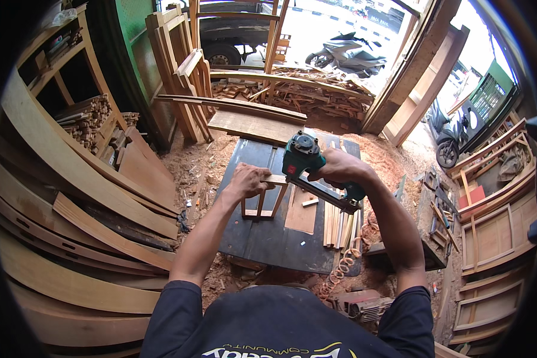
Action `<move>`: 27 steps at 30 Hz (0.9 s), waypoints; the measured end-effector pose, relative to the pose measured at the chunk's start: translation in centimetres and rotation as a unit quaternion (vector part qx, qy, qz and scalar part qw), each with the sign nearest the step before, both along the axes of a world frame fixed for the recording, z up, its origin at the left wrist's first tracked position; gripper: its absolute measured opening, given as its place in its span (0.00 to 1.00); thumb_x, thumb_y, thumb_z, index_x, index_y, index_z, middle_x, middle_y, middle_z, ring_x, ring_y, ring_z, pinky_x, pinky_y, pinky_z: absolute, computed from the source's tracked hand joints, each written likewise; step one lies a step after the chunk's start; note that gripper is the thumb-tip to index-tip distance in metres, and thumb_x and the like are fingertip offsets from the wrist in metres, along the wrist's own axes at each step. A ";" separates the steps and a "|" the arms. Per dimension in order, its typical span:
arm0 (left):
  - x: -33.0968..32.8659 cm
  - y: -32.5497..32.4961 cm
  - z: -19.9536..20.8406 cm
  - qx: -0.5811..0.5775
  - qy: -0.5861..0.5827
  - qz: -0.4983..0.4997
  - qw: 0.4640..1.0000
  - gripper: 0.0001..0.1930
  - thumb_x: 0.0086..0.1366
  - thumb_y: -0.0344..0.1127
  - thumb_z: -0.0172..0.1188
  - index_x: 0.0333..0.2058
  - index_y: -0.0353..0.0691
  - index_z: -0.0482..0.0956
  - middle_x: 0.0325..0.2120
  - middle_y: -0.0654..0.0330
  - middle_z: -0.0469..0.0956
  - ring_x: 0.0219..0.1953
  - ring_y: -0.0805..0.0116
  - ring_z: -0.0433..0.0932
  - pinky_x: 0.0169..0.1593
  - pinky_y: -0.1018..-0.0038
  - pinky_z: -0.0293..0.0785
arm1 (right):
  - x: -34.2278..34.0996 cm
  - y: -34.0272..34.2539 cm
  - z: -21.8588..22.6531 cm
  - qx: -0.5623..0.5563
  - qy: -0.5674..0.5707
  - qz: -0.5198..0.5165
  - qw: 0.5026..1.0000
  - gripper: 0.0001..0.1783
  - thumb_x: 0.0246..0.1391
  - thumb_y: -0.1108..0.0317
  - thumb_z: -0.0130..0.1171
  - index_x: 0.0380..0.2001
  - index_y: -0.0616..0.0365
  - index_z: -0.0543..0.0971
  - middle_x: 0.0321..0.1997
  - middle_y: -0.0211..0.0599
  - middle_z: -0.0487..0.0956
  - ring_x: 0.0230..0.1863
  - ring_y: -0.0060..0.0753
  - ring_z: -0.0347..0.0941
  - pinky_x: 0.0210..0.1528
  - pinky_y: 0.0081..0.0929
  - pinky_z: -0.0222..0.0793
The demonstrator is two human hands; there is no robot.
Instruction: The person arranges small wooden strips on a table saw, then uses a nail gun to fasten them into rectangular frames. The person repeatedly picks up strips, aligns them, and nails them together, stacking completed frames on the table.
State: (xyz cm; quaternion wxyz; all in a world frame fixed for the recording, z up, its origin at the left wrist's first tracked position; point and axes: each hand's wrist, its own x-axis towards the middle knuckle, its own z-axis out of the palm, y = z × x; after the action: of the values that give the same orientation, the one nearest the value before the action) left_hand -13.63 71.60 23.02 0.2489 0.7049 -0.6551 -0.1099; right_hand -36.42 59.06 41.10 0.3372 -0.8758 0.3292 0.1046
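My right hand (339, 167) is wrapped round the handle of a green and black air nail gun (301, 158). The gun's nose is against or very near the top corner of a small wooden frame (256, 213). At the other end of that top bar, my left hand (249, 181) grips the frame with bent fingers. The frame stands on a dark worktable (250, 241). An orange coiled air hose (338, 271) hangs at the table's near right edge; where it joins the gun is not clear. The exact contact at the nose is hidden.
Beside the frame lie a thin plywood piece (300, 215), a small pale block (310, 203) and several wood strips (335, 230). Wide boards (244, 123) lie across the table's far end. Long planks (89, 161) lean at left; wooden frames (489, 238) stand at right. Sawdust covers the floor.
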 end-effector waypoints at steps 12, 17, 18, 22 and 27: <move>-0.3 0.5 1.5 0.035 -0.036 -0.002 0.999 0.16 0.61 0.50 0.62 0.46 0.54 0.84 0.37 0.60 0.86 0.44 0.63 0.83 0.57 0.64 0.64 | 0.7 0.8 0.9 0.013 0.004 0.001 1.000 0.16 0.47 0.58 0.66 0.29 0.62 0.81 0.15 0.32 0.73 0.14 0.24 0.70 0.17 0.27 0.67; -0.3 0.5 1.3 0.028 -0.028 -0.001 0.999 0.16 0.61 0.50 0.63 0.44 0.53 0.84 0.37 0.60 0.86 0.44 0.63 0.83 0.57 0.65 0.63 | 0.9 0.3 0.4 -0.010 0.025 -0.002 1.000 0.16 0.46 0.58 0.67 0.29 0.61 0.81 0.16 0.32 0.74 0.15 0.24 0.70 0.18 0.28 0.67; -0.3 0.5 1.2 0.019 -0.020 0.000 1.000 0.17 0.59 0.51 0.64 0.43 0.52 0.85 0.35 0.59 0.86 0.42 0.61 0.83 0.56 0.64 0.65 | 0.9 0.2 0.4 0.002 0.015 0.002 1.000 0.16 0.46 0.58 0.67 0.30 0.61 0.81 0.16 0.32 0.74 0.15 0.24 0.70 0.19 0.28 0.67; -0.4 0.7 1.2 -0.008 -0.014 0.003 1.000 0.18 0.56 0.53 0.67 0.41 0.50 0.86 0.31 0.58 0.85 0.39 0.56 0.83 0.53 0.62 0.69 | 1.2 0.1 0.6 -0.007 0.020 0.013 1.000 0.17 0.44 0.57 0.68 0.30 0.61 0.82 0.17 0.33 0.75 0.18 0.25 0.71 0.21 0.28 0.67; -0.6 0.8 1.1 -0.010 -0.015 0.009 1.000 0.18 0.58 0.54 0.66 0.41 0.50 0.85 0.33 0.57 0.85 0.41 0.56 0.82 0.56 0.61 0.67 | 1.5 0.5 1.5 -0.012 0.034 0.006 0.999 0.18 0.44 0.56 0.68 0.29 0.61 0.83 0.18 0.34 0.76 0.19 0.27 0.71 0.24 0.31 0.68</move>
State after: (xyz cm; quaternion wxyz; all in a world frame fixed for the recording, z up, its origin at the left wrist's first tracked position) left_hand -14.22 72.44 24.16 0.2466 0.7098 -0.6536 -0.0905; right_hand -34.89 59.52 42.56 0.3146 -0.8776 0.3366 0.1322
